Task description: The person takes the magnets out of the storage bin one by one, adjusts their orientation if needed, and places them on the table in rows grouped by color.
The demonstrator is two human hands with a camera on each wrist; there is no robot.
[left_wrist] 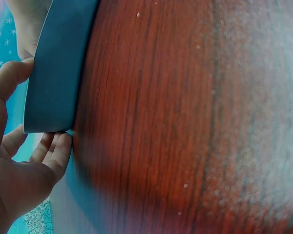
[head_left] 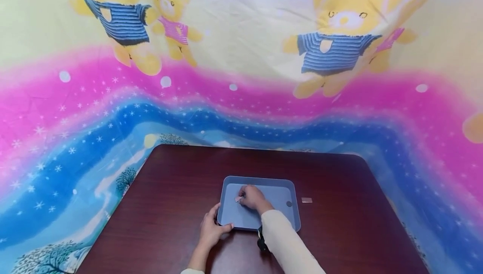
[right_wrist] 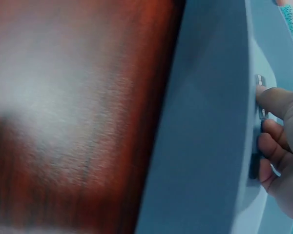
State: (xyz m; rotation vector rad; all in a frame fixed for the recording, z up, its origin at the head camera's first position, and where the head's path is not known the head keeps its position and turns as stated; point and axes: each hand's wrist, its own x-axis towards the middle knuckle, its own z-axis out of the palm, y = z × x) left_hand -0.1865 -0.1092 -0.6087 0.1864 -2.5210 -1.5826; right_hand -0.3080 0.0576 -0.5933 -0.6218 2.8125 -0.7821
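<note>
A shallow grey-blue tray (head_left: 260, 178) lies on the dark wooden table. My left hand (head_left: 212, 228) holds it at the near left corner, thumb at the front wall and fingers along the left side; the left wrist view shows this hand (left_wrist: 27, 170) around the tray's corner (left_wrist: 58, 97). Inside the tray, toward its left part, my right hand (head_left: 252, 197) pinches a small flat rectangular piece (head_left: 238, 199). The right wrist view shows the piece's shiny edge (right_wrist: 263, 115) between thumb and fingers, partly hidden. A small dark round disc (head_left: 289, 203) lies at the tray's right side.
To the right of the tray, a small flat shiny rectangular piece (head_left: 307, 200) rests on the table (head_left: 339, 232). Behind the table hangs a printed cloth (head_left: 241, 110) with bears. A black wrist device (head_left: 261, 240) sits under the right sleeve.
</note>
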